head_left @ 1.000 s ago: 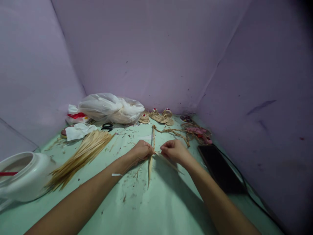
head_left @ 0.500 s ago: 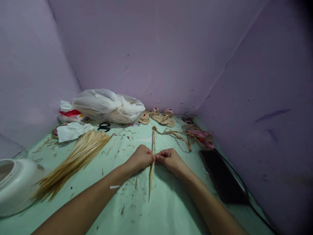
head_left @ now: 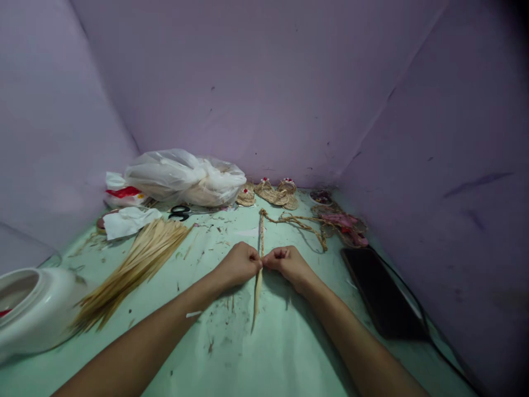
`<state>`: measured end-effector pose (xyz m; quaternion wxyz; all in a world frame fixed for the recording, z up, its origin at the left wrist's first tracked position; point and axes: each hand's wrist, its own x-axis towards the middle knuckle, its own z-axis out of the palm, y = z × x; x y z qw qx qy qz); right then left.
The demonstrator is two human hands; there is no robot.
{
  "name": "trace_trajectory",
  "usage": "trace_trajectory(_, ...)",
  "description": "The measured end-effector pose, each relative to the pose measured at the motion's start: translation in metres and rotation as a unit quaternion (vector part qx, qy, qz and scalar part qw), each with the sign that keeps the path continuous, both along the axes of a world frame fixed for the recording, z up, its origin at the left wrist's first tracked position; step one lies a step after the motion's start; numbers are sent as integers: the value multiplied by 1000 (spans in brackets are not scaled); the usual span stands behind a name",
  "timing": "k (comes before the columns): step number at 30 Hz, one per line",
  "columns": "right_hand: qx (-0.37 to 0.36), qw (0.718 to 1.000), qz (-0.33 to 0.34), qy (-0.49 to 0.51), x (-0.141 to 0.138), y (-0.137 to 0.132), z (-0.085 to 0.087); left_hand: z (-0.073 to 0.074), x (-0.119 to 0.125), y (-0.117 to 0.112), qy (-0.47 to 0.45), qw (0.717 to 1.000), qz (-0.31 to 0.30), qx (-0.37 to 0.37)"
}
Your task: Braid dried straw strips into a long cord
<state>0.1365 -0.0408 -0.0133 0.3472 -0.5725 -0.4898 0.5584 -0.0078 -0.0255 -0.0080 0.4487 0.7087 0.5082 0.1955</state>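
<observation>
A thin braided cord of straw-coloured fibre [head_left: 262,234] runs up and away from me over the pale green surface. My left hand [head_left: 243,262] pinches it from the left, fingers curled. From the right, my right hand [head_left: 288,266] pinches the same spot between thumb and forefinger. Below both hands a loose, pale fibre end [head_left: 258,295] points toward me. At its far end the braid meets a knot, and a longer length of twisted cord [head_left: 301,221] trails off to the right. My fingertips hide the point where the strands meet.
Dry fibre strips [head_left: 136,267] lie at left, near a white jar [head_left: 45,311] on its side. Behind are black-handled scissors [head_left: 180,213], a knotted plastic bag [head_left: 185,177] and small woven slippers [head_left: 270,193]. A black phone [head_left: 384,292] with a cable [head_left: 399,281] lies right.
The view has shifted slightly. Both hands keep their pinch on the braid at nearly the same place, with only small finger movement.
</observation>
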Motion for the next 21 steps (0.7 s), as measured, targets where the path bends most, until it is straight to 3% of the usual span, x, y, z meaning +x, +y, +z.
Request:
trace_trajectory(3,-1,1000,-3,-9,-1,0,1,10,-8,-2,8,998,-60,13)
trace_trajectory(7,-6,1000,-3,-10,-1,-1,1,24,-26,4,35,995,-87,-16)
trace_trajectory(11,-7,1000,-14,-9,-1,-2,0,45,-52,15,90,984,-135,-79)
trace_trajectory(13,-1,1000,-17,-7,-1,-2,-1,58,-68,21,118,978,-127,-112)
trace_trajectory(15,1,1000,-17,-7,-1,-2,-1,71,-84,26,145,981,-78,-99)
trace_trajectory(17,-2,1000,-15,-17,-1,-2,-1,83,-100,30,176,984,19,-20)
trace_trajectory(21,-1,1000,-10,-29,-1,-2,-1,101,-123,32,225,937,234,129)
